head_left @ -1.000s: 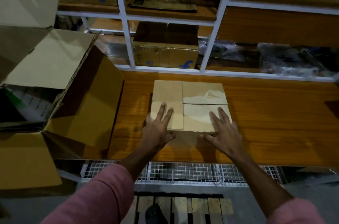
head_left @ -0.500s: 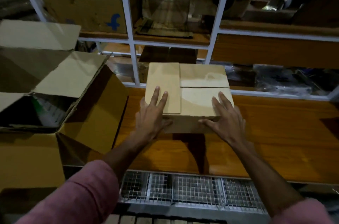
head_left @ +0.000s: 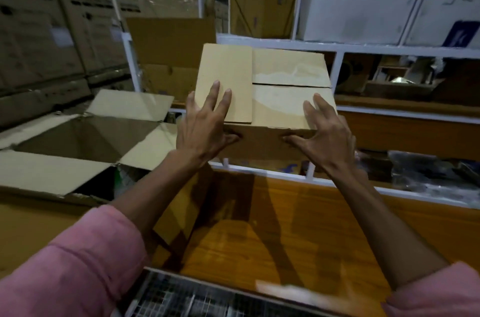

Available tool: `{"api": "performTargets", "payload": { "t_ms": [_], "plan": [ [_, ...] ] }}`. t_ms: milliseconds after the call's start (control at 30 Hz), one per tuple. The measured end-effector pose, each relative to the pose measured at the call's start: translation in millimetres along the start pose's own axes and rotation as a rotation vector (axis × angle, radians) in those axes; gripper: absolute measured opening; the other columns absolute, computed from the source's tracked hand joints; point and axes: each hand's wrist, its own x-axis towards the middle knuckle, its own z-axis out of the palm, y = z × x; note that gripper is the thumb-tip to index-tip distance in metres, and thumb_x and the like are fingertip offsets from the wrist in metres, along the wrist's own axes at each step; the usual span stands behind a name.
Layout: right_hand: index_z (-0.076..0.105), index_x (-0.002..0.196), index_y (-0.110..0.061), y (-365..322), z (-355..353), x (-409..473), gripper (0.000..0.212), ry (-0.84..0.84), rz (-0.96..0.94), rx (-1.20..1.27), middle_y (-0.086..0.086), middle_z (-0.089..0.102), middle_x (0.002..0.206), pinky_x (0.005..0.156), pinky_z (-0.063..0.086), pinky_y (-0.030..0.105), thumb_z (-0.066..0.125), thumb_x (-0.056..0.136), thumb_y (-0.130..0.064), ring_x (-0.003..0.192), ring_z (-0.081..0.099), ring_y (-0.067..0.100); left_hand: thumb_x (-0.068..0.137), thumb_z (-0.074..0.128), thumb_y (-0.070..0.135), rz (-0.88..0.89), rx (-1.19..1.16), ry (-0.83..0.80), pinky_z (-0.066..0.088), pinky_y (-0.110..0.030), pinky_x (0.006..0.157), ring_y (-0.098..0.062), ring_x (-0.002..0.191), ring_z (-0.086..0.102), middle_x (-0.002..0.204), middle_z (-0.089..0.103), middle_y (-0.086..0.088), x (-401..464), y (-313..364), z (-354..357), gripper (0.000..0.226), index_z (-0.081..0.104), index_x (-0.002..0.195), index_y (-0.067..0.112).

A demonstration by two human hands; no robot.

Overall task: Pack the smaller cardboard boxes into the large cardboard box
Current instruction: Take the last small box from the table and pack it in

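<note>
Two hands carry the work at this moment, but the setting comes first. Stacked cartons (head_left: 39,31) fill the left background, behind a white rack (head_left: 337,49) whose shelves hold more boxes. Below it runs an orange wooden table (head_left: 298,225).

At the left sits the large box (head_left: 78,140), its four flaps folded outward and its mouth open upward; the inside is dark, and what it already holds is hard to make out.

Held in the air above the table, to the right of that opening, is the small box (head_left: 265,98), top flaps folded shut but untaped. The left hand (head_left: 205,129) and right hand (head_left: 324,132) are set apart and clamped on its near corners, fingers spread flat on the top and thumbs pressed into the front face.

To do this step well, I would keep the small box level, swing it left until it hangs squarely over the opening, clear of the inner flap, then lower it straight so the loose flaps stay closed.

As for writing, the stacked cartons carry a round logo and printed lines too blurred to read with certainty. A blue panel (head_left: 459,33) on a white box at upper right bears a pale mark I cannot read.
</note>
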Motion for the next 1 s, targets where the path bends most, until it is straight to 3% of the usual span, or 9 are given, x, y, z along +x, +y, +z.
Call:
{"api": "performTargets", "payload": {
  "t_ms": [67,233,367,533,800,1000],
  "plan": [
    [0.048,0.149,-0.017,-18.7,-1.0,14.2,0.103,0.013,-0.012,0.011,0.009,0.038,0.162,0.105,0.045,0.054,0.051,0.071,-0.085,0.136,0.047,0.041,0.08,0.074,0.064,-0.024,0.01,0.012,0.045,-0.068,0.098,-0.051,0.146,0.017,0.171,0.005,0.002,2.9,-15.8,-18.6,0.108,0.013,0.162,0.03],
    [0.053,0.146,-0.014,-73.1,6.7,35.9,0.092,0.041,-0.07,0.04,0.012,0.043,0.159,0.1,0.05,0.057,0.074,0.075,-0.07,0.129,0.051,0.046,0.079,0.077,0.06,-0.078,0.046,0.034,0.048,-0.065,0.094,-0.048,0.147,0.017,0.171,0.005,0.006,0.3,-64.2,-46.7,0.107,0.016,0.161,0.031],
    [0.054,0.145,-0.017,-126.5,28.1,54.5,0.101,0.048,-0.073,0.059,0.01,0.044,0.157,0.098,0.052,0.057,0.052,0.07,-0.085,0.127,0.054,0.044,0.08,0.075,0.061,-0.098,0.065,0.035,0.046,-0.067,0.097,-0.049,0.147,0.018,0.171,0.004,0.006,3.7,-123.2,-52.7,0.106,0.014,0.162,0.032],
    [0.053,0.146,-0.018,-222.9,74.6,78.8,0.092,0.041,-0.081,0.054,0.008,0.043,0.159,0.096,0.05,0.053,0.071,0.074,-0.073,0.125,0.054,0.046,0.078,0.075,0.064,-0.084,0.105,0.053,0.047,-0.07,0.095,-0.049,0.143,0.025,0.171,0.011,0.004,13.9,-239.9,-53.3,0.107,0.018,0.162,0.031],
    [0.048,0.15,-0.024,-401.0,173.1,115.7,0.095,-0.078,-0.048,0.009,0.003,0.037,0.163,0.094,0.052,0.053,0.06,0.076,-0.083,0.128,0.053,0.045,0.076,0.074,0.067,-0.104,0.057,-0.044,0.042,-0.067,0.1,-0.046,0.143,0.028,0.17,0.015,0.008,17.8,-449.0,-44.1,0.106,0.021,0.162,0.035],
    [0.044,0.153,-0.024,-470.7,237.0,102.6,0.095,-0.261,-0.004,-0.034,0.004,0.032,0.165,0.101,0.048,0.051,0.046,0.081,-0.086,0.131,0.051,0.042,0.072,0.073,0.072,-0.088,0.008,-0.219,0.041,-0.067,0.105,-0.04,0.146,0.028,0.169,0.014,0.015,9.1,-550.8,-6.2,0.108,0.02,0.16,0.041]
  ]
}}
